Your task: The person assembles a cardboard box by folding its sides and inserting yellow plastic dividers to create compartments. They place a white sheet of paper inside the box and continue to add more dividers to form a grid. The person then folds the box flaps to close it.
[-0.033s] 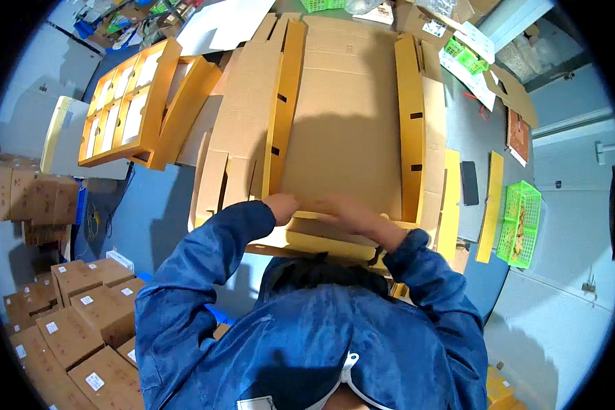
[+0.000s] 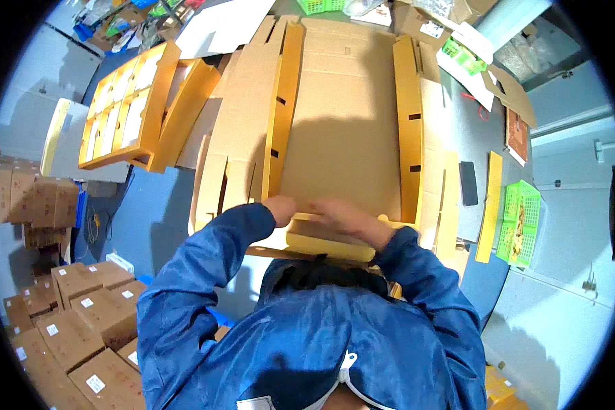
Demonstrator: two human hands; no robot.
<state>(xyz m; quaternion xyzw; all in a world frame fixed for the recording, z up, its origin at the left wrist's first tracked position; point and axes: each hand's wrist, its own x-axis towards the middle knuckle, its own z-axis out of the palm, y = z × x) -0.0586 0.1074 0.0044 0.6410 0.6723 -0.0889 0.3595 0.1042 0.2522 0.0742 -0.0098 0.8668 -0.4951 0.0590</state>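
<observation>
A yellow cardboard tray frame [image 2: 409,137] with dark slots in its long side walls lies on brown corrugated sheets in front of me. At its near left corner my left hand [image 2: 280,209] has its fingers curled on the near yellow cardboard strip [image 2: 307,216]. My right hand [image 2: 345,217] lies over the same strip, a little to the right, fingers stretched out toward the left hand and slightly blurred. A folded yellow flap [image 2: 321,244] runs along the near edge, below both hands. The undersides of my fingers are hidden.
Yellow compartment boxes with white inserts [image 2: 126,113] stand at the left. On the right lie a dark phone [image 2: 468,183], a loose yellow strip [image 2: 489,205] and a green basket [image 2: 519,225]. Brown cartons [image 2: 72,335] are stacked at the lower left.
My right hand and forearm have shifted slightly to the left along the near strip. The left hand stays nearly in place.
</observation>
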